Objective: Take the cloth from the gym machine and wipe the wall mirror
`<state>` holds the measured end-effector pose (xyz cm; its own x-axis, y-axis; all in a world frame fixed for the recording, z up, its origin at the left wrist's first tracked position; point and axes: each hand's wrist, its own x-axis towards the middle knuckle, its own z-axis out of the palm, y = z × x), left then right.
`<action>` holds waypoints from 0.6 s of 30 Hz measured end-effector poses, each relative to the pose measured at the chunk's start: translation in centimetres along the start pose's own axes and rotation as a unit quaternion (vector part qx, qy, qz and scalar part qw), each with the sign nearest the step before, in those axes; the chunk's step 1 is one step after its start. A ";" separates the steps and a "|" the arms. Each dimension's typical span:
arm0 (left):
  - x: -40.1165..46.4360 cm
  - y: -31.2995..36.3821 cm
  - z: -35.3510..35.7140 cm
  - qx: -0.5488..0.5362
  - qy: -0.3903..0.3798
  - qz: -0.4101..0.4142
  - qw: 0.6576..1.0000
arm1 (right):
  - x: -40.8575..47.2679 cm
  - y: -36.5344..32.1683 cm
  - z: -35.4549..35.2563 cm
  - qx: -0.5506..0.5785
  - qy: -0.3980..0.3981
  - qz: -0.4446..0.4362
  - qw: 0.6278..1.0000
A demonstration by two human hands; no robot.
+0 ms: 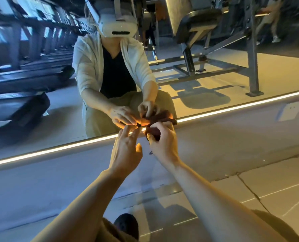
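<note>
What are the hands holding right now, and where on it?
The right hand grips the bunched dark cloth around its near end, at the mirror's bottom edge. The left hand holds nothing, fingers extended toward the cloth.

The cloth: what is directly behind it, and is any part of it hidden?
Behind the dark cloth is the lit strip at the wall mirror bottom edge. The right hand grips the cloth, covering part of it.

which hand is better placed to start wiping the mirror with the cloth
Right. The right hand already grips the dark cloth at the bottom edge of the mirror; the left hand is open, its fingers only reaching toward it.
</note>
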<state>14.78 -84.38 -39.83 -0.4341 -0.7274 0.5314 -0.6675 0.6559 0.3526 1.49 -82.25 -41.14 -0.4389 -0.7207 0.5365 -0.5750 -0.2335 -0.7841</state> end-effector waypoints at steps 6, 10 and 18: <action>-3.0 -2.8 -1.9 0.044 0.056 -0.016 0.997 | 3.6 3.0 -3.6 -0.020 0.290 0.123 0.949; -4.2 -6.0 -3.5 0.076 0.054 0.010 0.996 | 2.7 2.2 1.1 -0.047 0.258 0.097 0.960; -4.8 -7.8 -4.5 0.070 0.020 -0.023 0.997 | -0.7 -1.7 5.6 0.038 0.224 0.008 0.974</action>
<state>24.78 -85.15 -41.70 -0.3790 -0.7453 0.5485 -0.7646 0.5861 0.2681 6.64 -85.02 -41.91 -0.7145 -0.3718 0.5926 -0.5196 -0.2851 -0.8054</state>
